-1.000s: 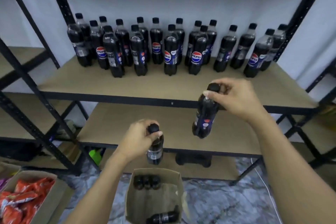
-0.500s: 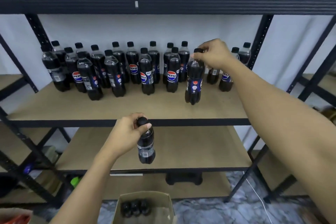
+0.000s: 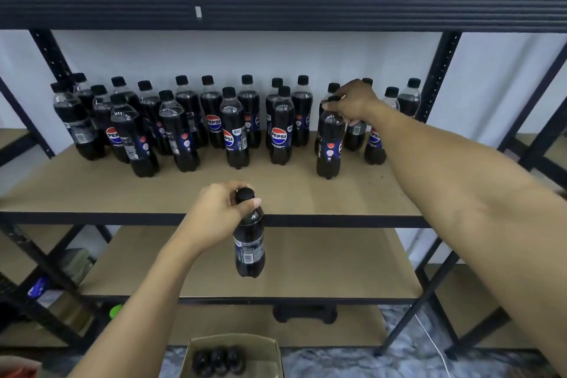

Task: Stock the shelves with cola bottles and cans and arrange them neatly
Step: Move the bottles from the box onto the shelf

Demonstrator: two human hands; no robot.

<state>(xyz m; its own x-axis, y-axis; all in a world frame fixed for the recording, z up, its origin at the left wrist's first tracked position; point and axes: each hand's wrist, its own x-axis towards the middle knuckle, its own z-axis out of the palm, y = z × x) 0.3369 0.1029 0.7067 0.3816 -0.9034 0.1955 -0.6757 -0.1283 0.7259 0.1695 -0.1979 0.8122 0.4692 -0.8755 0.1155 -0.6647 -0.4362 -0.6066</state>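
Right hand (image 3: 352, 101) clamped on cap of cola bottle (image 3: 329, 144) standing on shelf board (image 3: 276, 190), right of centre, just in front of bottle rows (image 3: 214, 120). Left hand (image 3: 217, 215) fingers closed round neck of second bottle (image 3: 249, 245), hanging before shelf front edge. Cardboard box (image 3: 233, 356) below holds more.

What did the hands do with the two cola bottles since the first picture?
The right hand carried its bottle up from in front of the shelf and stood it on the shelf board, cap still gripped. The left hand raised its bottle from above the box, still holding it.
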